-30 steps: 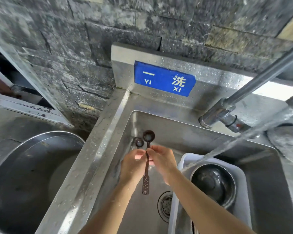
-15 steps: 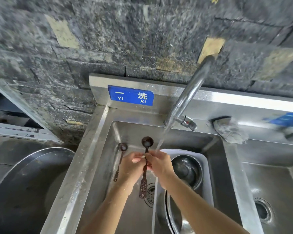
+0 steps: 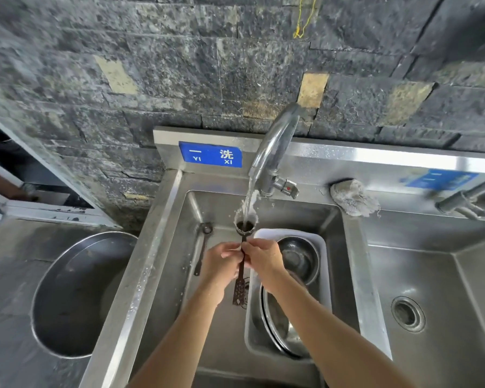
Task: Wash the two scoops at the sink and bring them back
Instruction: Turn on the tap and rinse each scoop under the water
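Head view, looking down into a steel sink (image 3: pixel 347 247). At centre, the left hand (image 3: pixel 221 261) and right hand (image 3: pixel 263 259) meet, both pinching the handle of a dark scoop (image 3: pixel 242 259). Its bowl points to 12 o'clock and sits right under the water falling from the tap (image 3: pixel 275 147); water splashes around the bowl. The perforated handle end hangs toward 6 o'clock, below the hands. The second scoop (image 3: pixel 203 247) lies loose in the basin at 10 o'clock from the hands, near the left wall, touched by neither hand. At 3 o'clock, just beside the right wrist, a white tub (image 3: pixel 326 264) fills the basin's right half, holding a metal bowl (image 3: pixel 298 257) and other steel dishes. A grey cloth (image 3: pixel 353 198) lies on the back ledge at 2 o'clock. A blue sign (image 3: pixel 210 154) is on the splashback at 12 o'clock. A second basin (image 3: pixel 431 289) lies at far right; a large round pan (image 3: pixel 76 292) sits at 9 o'clock, outside the sink.
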`<state>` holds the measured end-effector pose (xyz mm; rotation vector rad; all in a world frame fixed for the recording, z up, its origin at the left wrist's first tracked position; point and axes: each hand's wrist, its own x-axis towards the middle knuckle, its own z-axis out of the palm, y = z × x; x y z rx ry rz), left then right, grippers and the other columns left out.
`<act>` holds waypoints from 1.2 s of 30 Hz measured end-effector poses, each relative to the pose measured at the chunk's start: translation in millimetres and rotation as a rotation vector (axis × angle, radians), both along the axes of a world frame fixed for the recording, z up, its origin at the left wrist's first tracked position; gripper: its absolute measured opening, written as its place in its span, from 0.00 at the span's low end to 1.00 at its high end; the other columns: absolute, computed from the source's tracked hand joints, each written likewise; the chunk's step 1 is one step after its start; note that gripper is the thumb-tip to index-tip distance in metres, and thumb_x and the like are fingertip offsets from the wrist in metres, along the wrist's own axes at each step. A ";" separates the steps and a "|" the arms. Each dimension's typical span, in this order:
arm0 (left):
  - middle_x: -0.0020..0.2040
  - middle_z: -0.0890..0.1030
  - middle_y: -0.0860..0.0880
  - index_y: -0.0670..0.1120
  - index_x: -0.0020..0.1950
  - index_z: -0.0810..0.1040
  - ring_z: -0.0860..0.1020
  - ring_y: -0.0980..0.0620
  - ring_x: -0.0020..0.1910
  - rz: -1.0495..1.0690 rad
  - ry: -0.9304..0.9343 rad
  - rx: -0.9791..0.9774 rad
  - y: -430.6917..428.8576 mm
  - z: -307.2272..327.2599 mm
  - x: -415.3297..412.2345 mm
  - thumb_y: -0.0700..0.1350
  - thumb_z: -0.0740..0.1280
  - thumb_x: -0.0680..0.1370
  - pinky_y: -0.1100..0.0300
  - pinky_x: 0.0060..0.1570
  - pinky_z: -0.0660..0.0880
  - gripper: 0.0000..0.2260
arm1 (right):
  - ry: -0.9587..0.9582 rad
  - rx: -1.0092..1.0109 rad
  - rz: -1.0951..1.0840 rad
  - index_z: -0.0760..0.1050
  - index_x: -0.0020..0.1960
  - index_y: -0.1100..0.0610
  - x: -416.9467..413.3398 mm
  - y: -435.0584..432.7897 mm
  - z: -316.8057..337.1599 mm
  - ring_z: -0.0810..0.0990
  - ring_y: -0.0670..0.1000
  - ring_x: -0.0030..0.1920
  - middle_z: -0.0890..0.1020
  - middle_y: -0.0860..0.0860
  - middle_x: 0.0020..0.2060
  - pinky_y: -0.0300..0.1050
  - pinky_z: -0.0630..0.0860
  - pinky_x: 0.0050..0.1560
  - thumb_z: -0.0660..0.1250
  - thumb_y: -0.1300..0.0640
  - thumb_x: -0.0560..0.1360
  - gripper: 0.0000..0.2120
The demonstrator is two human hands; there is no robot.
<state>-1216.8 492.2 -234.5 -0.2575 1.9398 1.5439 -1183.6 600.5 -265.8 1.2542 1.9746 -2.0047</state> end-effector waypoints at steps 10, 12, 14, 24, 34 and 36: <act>0.47 0.86 0.49 0.47 0.53 0.82 0.83 0.51 0.45 0.089 0.065 -0.045 -10.1 21.2 53.8 0.34 0.69 0.75 0.56 0.48 0.77 0.11 | -0.027 -0.091 -0.042 0.85 0.43 0.55 15.4 10.5 25.1 0.83 0.51 0.35 0.86 0.53 0.34 0.51 0.85 0.45 0.71 0.62 0.76 0.07; 0.48 0.86 0.48 0.45 0.55 0.82 0.83 0.48 0.49 0.119 0.052 -0.046 -9.9 24.4 61.4 0.33 0.69 0.76 0.52 0.53 0.77 0.11 | -0.012 -0.095 -0.048 0.84 0.41 0.53 13.9 16.0 33.2 0.84 0.53 0.37 0.86 0.53 0.35 0.51 0.86 0.47 0.71 0.63 0.77 0.09; 0.47 0.86 0.48 0.45 0.54 0.83 0.83 0.48 0.50 0.151 0.043 -0.033 -8.0 28.3 67.1 0.33 0.70 0.76 0.54 0.47 0.79 0.10 | -0.011 -0.072 -0.023 0.82 0.39 0.49 13.4 19.6 40.0 0.86 0.51 0.37 0.86 0.52 0.35 0.43 0.85 0.40 0.72 0.62 0.77 0.11; 0.45 0.86 0.48 0.46 0.53 0.83 0.83 0.51 0.40 0.164 0.061 0.002 1.2 39.2 58.7 0.36 0.68 0.78 0.56 0.42 0.82 0.08 | 0.017 -0.048 0.009 0.83 0.36 0.52 9.4 27.6 52.5 0.83 0.54 0.38 0.87 0.58 0.41 0.51 0.83 0.50 0.70 0.63 0.75 0.12; 0.44 0.86 0.47 0.47 0.47 0.83 0.84 0.48 0.44 0.036 -0.034 -0.031 18.2 32.6 0.2 0.43 0.67 0.78 0.54 0.49 0.82 0.05 | -0.012 -0.018 -0.003 0.85 0.33 0.51 -1.6 16.9 31.0 0.86 0.59 0.43 0.88 0.57 0.38 0.61 0.81 0.57 0.70 0.62 0.76 0.15; 0.45 0.87 0.44 0.44 0.50 0.84 0.86 0.46 0.46 0.021 -0.077 -0.011 23.4 25.7 -9.8 0.44 0.69 0.77 0.52 0.48 0.83 0.06 | -0.005 -0.023 -0.007 0.85 0.32 0.50 -2.8 14.2 24.5 0.87 0.63 0.47 0.89 0.58 0.39 0.62 0.82 0.57 0.69 0.63 0.76 0.16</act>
